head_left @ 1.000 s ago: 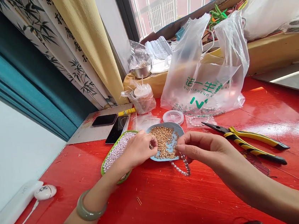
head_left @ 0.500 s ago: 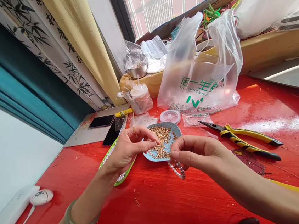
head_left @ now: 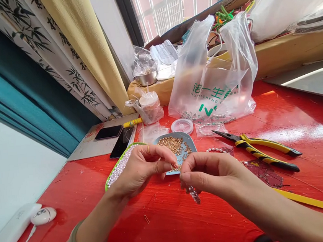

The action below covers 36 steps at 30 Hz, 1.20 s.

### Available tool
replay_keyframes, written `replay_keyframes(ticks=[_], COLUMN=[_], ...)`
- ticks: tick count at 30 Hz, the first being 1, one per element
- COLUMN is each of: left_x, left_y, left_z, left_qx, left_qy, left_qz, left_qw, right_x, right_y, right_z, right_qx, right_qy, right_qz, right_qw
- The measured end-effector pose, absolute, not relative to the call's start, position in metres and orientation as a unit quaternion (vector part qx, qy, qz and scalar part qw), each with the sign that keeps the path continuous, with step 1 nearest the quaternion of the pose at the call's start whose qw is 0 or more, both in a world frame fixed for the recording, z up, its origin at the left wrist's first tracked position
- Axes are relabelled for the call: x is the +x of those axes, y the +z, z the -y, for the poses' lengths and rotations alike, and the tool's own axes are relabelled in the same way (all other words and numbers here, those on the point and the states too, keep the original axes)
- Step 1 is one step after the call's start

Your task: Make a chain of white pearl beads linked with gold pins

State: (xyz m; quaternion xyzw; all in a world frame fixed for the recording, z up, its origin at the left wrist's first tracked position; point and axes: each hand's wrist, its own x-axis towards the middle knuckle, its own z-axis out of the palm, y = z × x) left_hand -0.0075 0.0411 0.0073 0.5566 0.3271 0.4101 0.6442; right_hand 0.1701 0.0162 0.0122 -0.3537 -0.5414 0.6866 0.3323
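Observation:
My left hand [head_left: 151, 162] is pinched at the fingertips, in front of a blue-grey dish [head_left: 192, 143] of small gold beads [head_left: 172, 143]; what it grips is too small to make out. Close beside it on the right, my right hand [head_left: 204, 170] is closed in a pinch, and a short beaded strand [head_left: 194, 194] hangs below its fingers. The fingertips of both hands are almost touching. A green-rimmed tray of pearly beads [head_left: 122, 166] lies partly behind my left hand.
Yellow-and-black pliers [head_left: 257, 149] lie at the right, near a dark red piece [head_left: 266, 173] and a yellow strip [head_left: 314, 200]. A plastic bag [head_left: 210, 89], round clear lid [head_left: 182, 127], wrapped cup [head_left: 148, 107] and phone [head_left: 109, 132] stand or lie farther back.
Both hands have moved slightly down, and their fingertips have come closer together. More of the pearly beads and a strand near the pliers now show.

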Motion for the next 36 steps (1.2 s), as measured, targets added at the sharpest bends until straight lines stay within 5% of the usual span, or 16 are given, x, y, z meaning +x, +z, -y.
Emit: replay_keyframes(ticks=[36], left_x=[-0.0049], left_y=[0.0083], left_z=[-0.0398], left_qx=[0.58], left_qy=[0.413], left_qz=[-0.345], left_qw=[0.611], right_x=[0.1698], right_y=[0.0079], right_z=[-0.0189], right_qx=[-0.355], right_qy=[0.642], right_qz=[0.574], right_qw=[0.364])
